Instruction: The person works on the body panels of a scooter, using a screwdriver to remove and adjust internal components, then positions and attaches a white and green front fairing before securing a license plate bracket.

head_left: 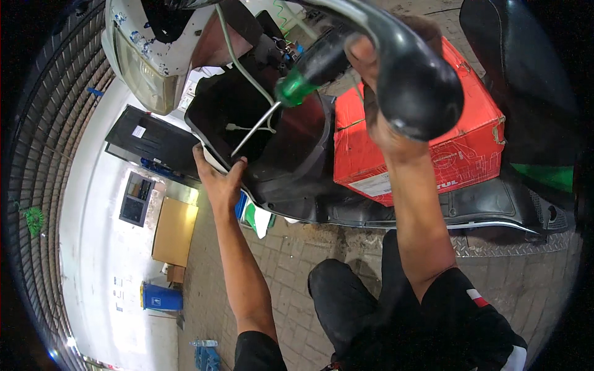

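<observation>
My left hand [219, 185] grips the rim of the black plastic panel [284, 167] on an opened scooter front, thumb beside the screwdriver's tip. My right hand [387, 133], partly hidden behind a black mirror [417, 93], is closed on a screwdriver [297, 86] with a black and green handle. Its steel shaft [257, 127] slants down-left to the rim by my left thumb; the exact contact is too small to tell. A pale cable with a connector [232, 127] hangs inside the dark cavity.
A red cardboard box [445, 161] sits on the footboard, beside the black seat [520, 74] at right. A scuffed white headlight cowl [136, 55] is at top left. By the white wall stand a brown board [173, 232] and blue bin [162, 297]; paving [278, 272] lies below.
</observation>
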`<action>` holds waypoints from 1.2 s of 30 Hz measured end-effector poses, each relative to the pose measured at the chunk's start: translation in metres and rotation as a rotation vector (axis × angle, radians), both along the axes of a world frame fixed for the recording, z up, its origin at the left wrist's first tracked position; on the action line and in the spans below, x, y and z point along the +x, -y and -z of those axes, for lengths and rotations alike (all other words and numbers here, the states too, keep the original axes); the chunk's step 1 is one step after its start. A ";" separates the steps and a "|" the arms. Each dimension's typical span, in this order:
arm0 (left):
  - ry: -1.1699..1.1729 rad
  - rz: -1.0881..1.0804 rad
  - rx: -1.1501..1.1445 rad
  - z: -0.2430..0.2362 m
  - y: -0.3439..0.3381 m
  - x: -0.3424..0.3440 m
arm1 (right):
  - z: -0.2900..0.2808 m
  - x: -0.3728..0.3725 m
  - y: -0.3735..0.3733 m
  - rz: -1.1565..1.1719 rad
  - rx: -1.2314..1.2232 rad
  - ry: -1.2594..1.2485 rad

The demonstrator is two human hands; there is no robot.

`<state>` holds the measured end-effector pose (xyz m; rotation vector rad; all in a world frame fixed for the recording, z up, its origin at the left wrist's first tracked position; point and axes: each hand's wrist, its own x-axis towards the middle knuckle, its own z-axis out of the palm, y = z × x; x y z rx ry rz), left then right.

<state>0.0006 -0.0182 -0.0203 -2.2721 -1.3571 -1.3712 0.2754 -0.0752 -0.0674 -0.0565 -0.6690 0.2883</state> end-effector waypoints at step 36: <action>-0.057 -0.068 0.042 0.002 -0.010 -0.013 | 0.045 -0.011 -0.031 0.022 0.144 -0.081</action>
